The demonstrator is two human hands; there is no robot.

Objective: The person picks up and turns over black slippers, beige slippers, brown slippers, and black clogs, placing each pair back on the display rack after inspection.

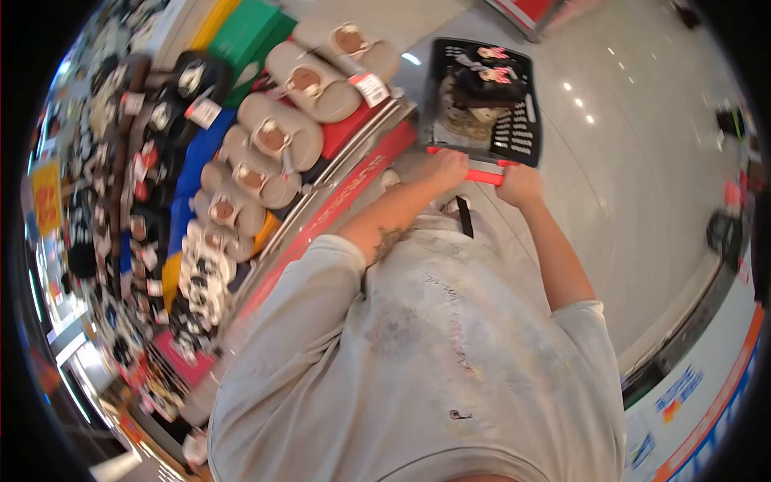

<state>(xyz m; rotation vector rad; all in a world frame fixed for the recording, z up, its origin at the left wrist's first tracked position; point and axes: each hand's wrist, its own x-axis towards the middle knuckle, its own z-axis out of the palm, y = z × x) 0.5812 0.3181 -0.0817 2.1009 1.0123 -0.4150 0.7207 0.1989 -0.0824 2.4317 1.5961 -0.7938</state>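
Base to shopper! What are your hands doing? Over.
Left hand and right hand shut on red handle. Black cart carries shoes. Sandal display close on the left side.

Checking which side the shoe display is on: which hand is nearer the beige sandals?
Left. The left hand grips the red handle at the end toward the beige sandals; the right hand grips the far end, away from them.

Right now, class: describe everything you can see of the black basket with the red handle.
The black basket looks like plastic, with slotted walls and a red handle along its near edge. It stands upright over the glossy pale floor. The left hand and right hand both grip the handle. Inside lie dark and tan sandals, some with pink bows.
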